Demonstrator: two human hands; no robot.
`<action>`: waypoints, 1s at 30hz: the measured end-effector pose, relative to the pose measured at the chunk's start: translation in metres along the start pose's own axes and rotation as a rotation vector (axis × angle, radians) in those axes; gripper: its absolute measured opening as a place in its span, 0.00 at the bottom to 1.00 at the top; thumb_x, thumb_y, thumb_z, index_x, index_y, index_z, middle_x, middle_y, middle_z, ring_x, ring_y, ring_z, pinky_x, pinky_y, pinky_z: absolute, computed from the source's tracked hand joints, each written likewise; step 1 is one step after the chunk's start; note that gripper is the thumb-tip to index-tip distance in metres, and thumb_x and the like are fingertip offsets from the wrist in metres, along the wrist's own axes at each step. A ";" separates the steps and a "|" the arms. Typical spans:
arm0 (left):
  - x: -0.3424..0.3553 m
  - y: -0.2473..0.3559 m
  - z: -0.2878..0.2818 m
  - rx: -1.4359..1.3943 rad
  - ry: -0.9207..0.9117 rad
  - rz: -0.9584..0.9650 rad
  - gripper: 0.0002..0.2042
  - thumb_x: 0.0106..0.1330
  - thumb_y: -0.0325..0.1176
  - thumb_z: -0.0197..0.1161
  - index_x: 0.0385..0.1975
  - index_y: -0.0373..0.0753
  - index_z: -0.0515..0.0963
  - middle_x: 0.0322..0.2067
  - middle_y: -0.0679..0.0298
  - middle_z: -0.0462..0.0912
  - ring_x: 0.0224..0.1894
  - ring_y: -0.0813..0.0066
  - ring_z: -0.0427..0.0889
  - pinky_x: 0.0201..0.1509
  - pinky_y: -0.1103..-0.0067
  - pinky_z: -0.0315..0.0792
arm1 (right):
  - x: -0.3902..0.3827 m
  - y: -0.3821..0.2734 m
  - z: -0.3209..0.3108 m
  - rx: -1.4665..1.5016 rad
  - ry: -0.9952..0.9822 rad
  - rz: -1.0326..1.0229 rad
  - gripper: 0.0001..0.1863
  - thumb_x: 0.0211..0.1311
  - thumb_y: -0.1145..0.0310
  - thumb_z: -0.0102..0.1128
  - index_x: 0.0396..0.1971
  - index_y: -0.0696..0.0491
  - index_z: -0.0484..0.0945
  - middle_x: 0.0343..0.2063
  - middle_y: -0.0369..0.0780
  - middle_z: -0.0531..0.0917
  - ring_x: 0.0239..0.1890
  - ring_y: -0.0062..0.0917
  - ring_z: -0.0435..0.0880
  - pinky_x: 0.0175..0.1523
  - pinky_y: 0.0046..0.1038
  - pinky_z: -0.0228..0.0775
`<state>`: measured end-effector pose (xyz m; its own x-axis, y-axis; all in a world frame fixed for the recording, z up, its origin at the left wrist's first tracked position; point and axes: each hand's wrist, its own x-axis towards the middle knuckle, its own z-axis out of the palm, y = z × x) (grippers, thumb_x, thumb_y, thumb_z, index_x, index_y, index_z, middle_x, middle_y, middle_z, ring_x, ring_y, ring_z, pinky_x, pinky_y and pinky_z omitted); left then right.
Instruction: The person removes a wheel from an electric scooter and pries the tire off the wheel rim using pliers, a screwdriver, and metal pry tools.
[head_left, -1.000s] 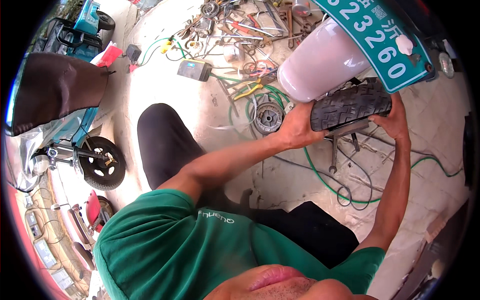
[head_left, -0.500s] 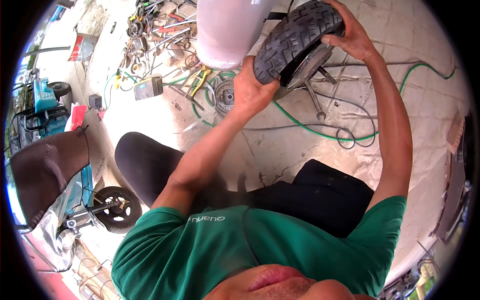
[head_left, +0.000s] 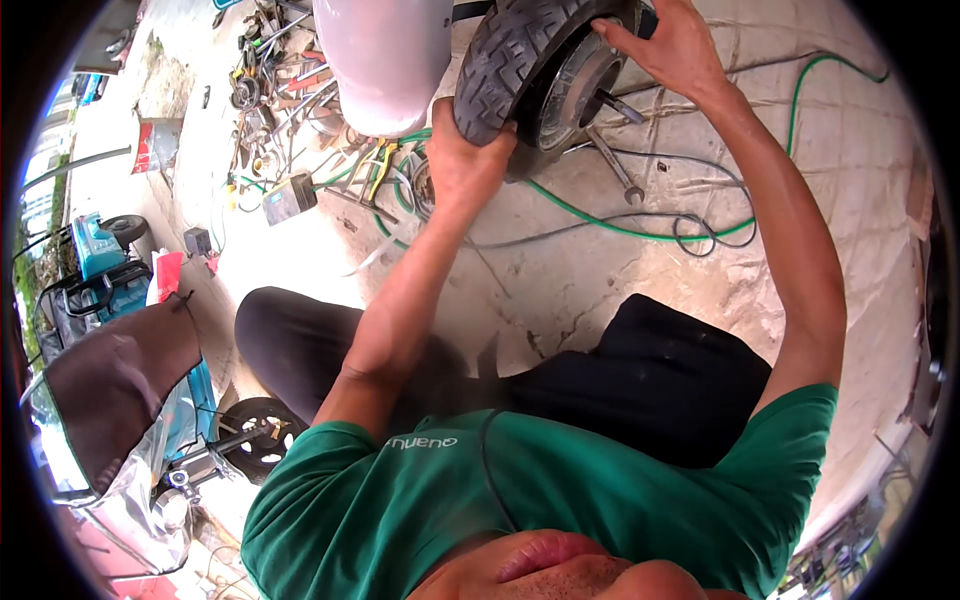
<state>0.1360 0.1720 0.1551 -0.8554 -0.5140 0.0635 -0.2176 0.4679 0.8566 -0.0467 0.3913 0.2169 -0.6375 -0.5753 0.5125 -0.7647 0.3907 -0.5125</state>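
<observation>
A black knobbly-treaded wheel (head_left: 505, 65) is held up in front of me, its metal hub (head_left: 583, 92) and protruding axle (head_left: 622, 108) turned toward the right. My left hand (head_left: 468, 168) is closed round the tyre's near left edge, thumb on the sidewall. At the far right side, my right hand (head_left: 675, 52) grips the same wheel; its thumb lies along the inner edge and the other fingers are mostly hidden. Close to the hub, an open-ended spanner (head_left: 617, 168) slants below the axle. A pale, rounded panel (head_left: 385, 65) stands just left of the tyre.
Many hand tools (head_left: 290, 85) lie scattered at the far left, with yellow-handled pliers (head_left: 382, 168) and a grey box (head_left: 290, 200) nearer. A green hose (head_left: 600, 228) and grey cable cross the floor. A blue vehicle with a small wheel (head_left: 262, 440) stands at left.
The wheel has tilted in my hands, so more of its hub and axle shows. My view has shifted, and both hands keep their hold on it.
</observation>
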 end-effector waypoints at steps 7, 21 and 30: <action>-0.002 0.003 0.005 -0.033 0.021 -0.018 0.26 0.53 0.36 0.74 0.47 0.32 0.70 0.36 0.40 0.85 0.41 0.38 0.86 0.47 0.59 0.78 | -0.039 -0.054 0.041 -0.242 -0.089 -0.226 0.14 0.59 0.63 0.69 0.44 0.49 0.84 0.37 0.36 0.85 0.44 0.32 0.84 0.52 0.37 0.74; -0.002 0.004 0.009 -0.054 0.029 0.034 0.24 0.53 0.36 0.72 0.44 0.32 0.67 0.34 0.38 0.84 0.40 0.32 0.84 0.44 0.55 0.79 | -0.056 -0.076 0.079 -0.396 -0.226 -0.059 0.09 0.61 0.61 0.65 0.36 0.49 0.80 0.22 0.41 0.86 0.28 0.38 0.87 0.39 0.39 0.74; 0.000 0.003 0.004 -0.056 0.023 0.018 0.24 0.51 0.34 0.72 0.43 0.32 0.68 0.33 0.38 0.84 0.38 0.33 0.84 0.45 0.55 0.79 | -0.090 -0.075 0.069 -0.069 -0.398 0.146 0.10 0.60 0.63 0.65 0.40 0.49 0.84 0.23 0.44 0.85 0.30 0.43 0.87 0.38 0.44 0.77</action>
<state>0.1335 0.1766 0.1552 -0.8476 -0.5229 0.0904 -0.1750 0.4362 0.8827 0.0747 0.3643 0.1609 -0.6639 -0.7373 0.1252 -0.6822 0.5284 -0.5054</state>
